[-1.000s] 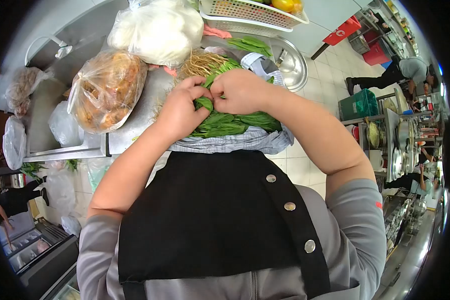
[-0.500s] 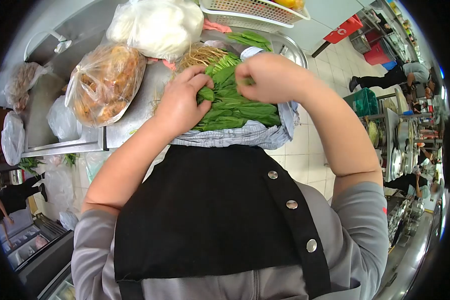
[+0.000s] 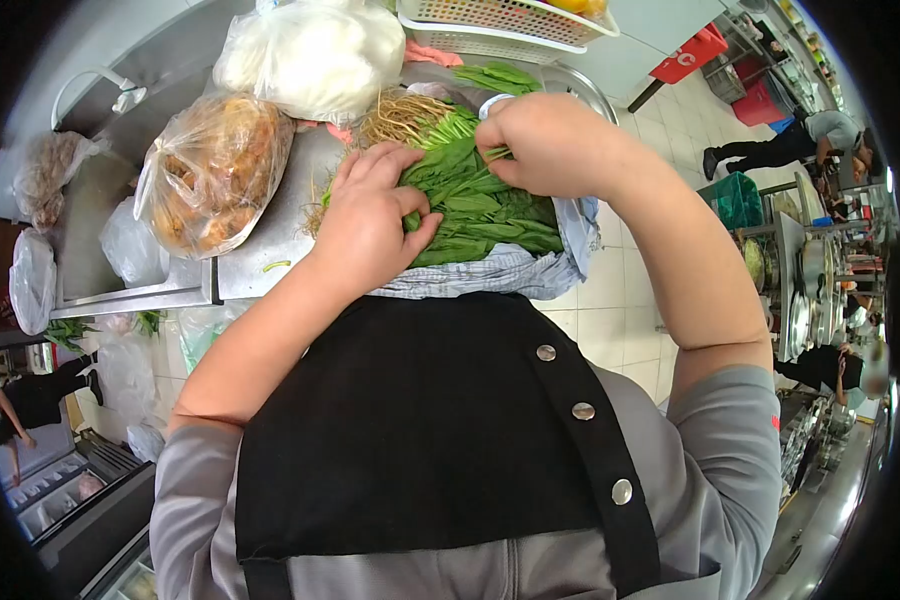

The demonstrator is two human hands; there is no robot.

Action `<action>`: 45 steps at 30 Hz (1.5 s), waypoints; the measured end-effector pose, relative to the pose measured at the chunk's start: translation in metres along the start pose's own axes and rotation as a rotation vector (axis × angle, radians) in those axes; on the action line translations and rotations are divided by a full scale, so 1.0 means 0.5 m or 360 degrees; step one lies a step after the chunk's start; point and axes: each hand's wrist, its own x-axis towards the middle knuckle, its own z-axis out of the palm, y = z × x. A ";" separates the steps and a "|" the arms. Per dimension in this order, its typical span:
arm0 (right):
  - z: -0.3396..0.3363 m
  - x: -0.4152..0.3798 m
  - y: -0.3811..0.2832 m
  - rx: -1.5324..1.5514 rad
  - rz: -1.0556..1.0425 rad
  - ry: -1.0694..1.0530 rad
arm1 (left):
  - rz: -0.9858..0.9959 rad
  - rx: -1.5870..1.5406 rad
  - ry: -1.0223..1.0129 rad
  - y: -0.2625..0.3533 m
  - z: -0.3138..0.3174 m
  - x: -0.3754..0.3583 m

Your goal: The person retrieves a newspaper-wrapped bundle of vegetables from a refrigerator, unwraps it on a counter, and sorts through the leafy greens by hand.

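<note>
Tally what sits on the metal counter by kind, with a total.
Plastic bags of food: 2, one brown, one white
Bunch of leafy greens: 1
Striped cloth: 1
White basket: 1
Metal bowl: 1
Total: 6

One camera only, worn on the head, looks steeply down the person's chest — the black apron (image 3: 420, 420) fills the lower half, close up. A fisheye lens bends the steel counter (image 3: 270, 240) above it; the dark rim probably hides the far corners.
</note>
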 end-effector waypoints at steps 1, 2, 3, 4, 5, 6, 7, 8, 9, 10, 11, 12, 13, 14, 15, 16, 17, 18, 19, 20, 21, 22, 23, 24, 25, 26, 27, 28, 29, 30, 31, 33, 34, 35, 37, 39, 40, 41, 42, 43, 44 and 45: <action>-0.002 0.002 0.002 -0.0006 -0.0029 0.0029 | -0.0045 0.0012 0.0025 0.005 -0.002 0.003; -0.004 0.004 0.001 0.0014 0.0008 -0.0005 | -0.0092 0.0026 0.0055 0.008 -0.003 0.006; -0.006 0.006 0.000 0.0034 0.0043 -0.0038 | -0.0118 0.0017 0.0092 0.009 -0.002 0.008; -0.008 0.009 0.000 0.0055 0.0079 -0.0070 | -0.0143 0.0009 0.0128 0.009 0.000 0.008; -0.011 0.010 0.001 0.0060 0.0054 -0.0063 | -0.0168 -0.0001 0.0162 0.008 0.002 0.007; -0.012 0.010 0.002 0.0067 0.0032 -0.0058 | -0.0137 0.0030 0.0167 0.003 0.006 0.007; -0.012 0.009 0.002 0.0077 0.0011 -0.0055 | -0.0106 0.0058 0.0169 -0.002 0.011 0.007; -0.014 0.009 0.000 0.0064 0.0005 -0.0075 | -0.0074 0.0085 0.0170 -0.005 0.015 0.007; -0.018 0.009 -0.004 0.0051 0.0002 -0.0093 | -0.0077 0.0086 0.0154 -0.006 0.016 0.007; -0.020 0.008 -0.008 0.0038 0.0002 -0.0110 | -0.0077 0.0087 0.0137 -0.007 0.016 0.008; -0.017 0.010 -0.011 0.0016 -0.0023 -0.0120 | -0.0075 0.0087 0.0120 -0.007 0.017 0.009; -0.011 0.013 -0.015 -0.0006 -0.0047 -0.0130 | -0.0078 0.0073 0.0123 -0.007 0.017 0.009; -0.006 0.018 -0.019 -0.0028 -0.0074 -0.0139 | -0.0082 0.0060 0.0125 -0.006 0.018 0.010; -0.001 0.023 -0.028 -0.0038 -0.0091 -0.0183 | -0.0087 0.0047 0.0127 -0.006 0.018 0.010; 0.002 0.030 -0.038 -0.0050 -0.0109 -0.0227 | -0.0106 0.0028 0.0118 -0.007 0.020 0.010; 0.007 0.036 -0.046 -0.0060 -0.0127 -0.0270 | -0.0124 0.0009 0.0109 -0.009 0.022 0.009; 0.018 0.041 -0.048 -0.0052 -0.0145 -0.0264 | -0.0142 -0.0010 0.0097 -0.010 0.022 0.008; 0.031 0.046 -0.049 -0.0042 -0.0162 -0.0261 | -0.0139 -0.0025 0.0102 -0.011 0.021 0.008; 0.039 0.050 -0.051 -0.0031 -0.0177 -0.0259 | -0.0135 -0.0041 0.0105 -0.012 0.019 0.009; 0.042 0.053 -0.053 -0.0020 -0.0161 -0.0262 | -0.0131 -0.0061 0.0106 -0.012 0.019 0.009; 0.046 0.055 -0.055 -0.0008 -0.0142 -0.0267 | -0.0125 -0.0081 0.0123 -0.011 0.019 0.008; 0.050 0.056 -0.057 0.0002 -0.0120 -0.0270 | -0.0116 -0.0100 0.0142 -0.010 0.019 0.008; 0.055 0.059 -0.058 -0.0016 -0.0123 -0.0275 | -0.0101 -0.0118 0.0164 -0.011 0.019 0.011; 0.063 0.063 -0.058 -0.0038 -0.0128 -0.0277 | -0.0092 -0.0102 0.0163 -0.010 0.018 0.012; 0.066 0.068 -0.054 -0.0070 -0.0134 -0.0273 | -0.0080 -0.0081 0.0172 -0.007 0.015 0.013; 0.069 0.068 -0.053 -0.0035 -0.0160 -0.0178 | -0.0075 -0.0062 0.0177 -0.006 0.014 0.014; 0.075 0.065 -0.057 0.0007 -0.0187 -0.0088 | -0.0077 -0.0070 0.0167 -0.006 0.014 0.015; 0.081 0.062 -0.058 0.0046 -0.0212 0.0001 | -0.0077 -0.0079 0.0159 -0.006 0.015 0.017; 0.097 0.064 -0.051 0.0113 -0.0190 0.0151 | -0.0075 -0.0084 0.0160 -0.008 0.015 0.021; 0.123 0.065 -0.044 0.0187 -0.0169 0.0293 | -0.0076 -0.0072 0.0142 -0.008 0.012 0.022; 0.127 0.066 -0.040 0.0253 -0.0147 0.0435 | -0.0074 -0.0061 0.0131 -0.010 0.008 0.027; 0.117 0.061 -0.017 0.0287 0.0040 0.0496 | -0.0071 -0.0034 0.0113 -0.010 0.009 0.027; 0.104 0.055 -0.010 0.0306 0.0132 0.0525 | -0.0068 -0.0017 0.0107 -0.007 0.012 0.023; 0.087 0.043 -0.003 0.0374 0.0148 0.0415 | -0.0061 0.0004 0.0102 -0.005 0.013 0.021; 0.037 0.012 0.004 0.0517 0.0183 0.0193 | -0.0098 -0.0086 0.0152 0.013 0.008 0.023; 0.006 -0.030 -0.018 0.0331 0.0256 -0.0242 | -0.0010 -0.0179 0.0077 0.019 0.004 0.027; 0.010 -0.049 -0.014 0.0251 0.0199 -0.0373 | 0.0096 -0.0222 -0.0016 0.016 0.002 0.030; 0.011 -0.059 -0.016 0.0168 0.0139 -0.0501 | 0.0202 -0.0262 -0.0106 0.013 -0.001 0.032; 0.014 -0.063 -0.026 0.0034 0.0174 -0.0653 | 0.0238 -0.0276 -0.0232 0.012 -0.004 0.032; 0.021 -0.068 -0.030 -0.0008 0.0195 -0.0660 | 0.0230 -0.0264 -0.0288 0.011 -0.006 0.033; 0.035 -0.074 -0.032 -0.0046 0.0216 -0.0667 | 0.0221 -0.0253 -0.0346 0.011 -0.008 0.033; 0.050 -0.077 -0.030 -0.0085 0.0239 -0.0673 | 0.0216 -0.0241 -0.0405 0.011 -0.011 0.034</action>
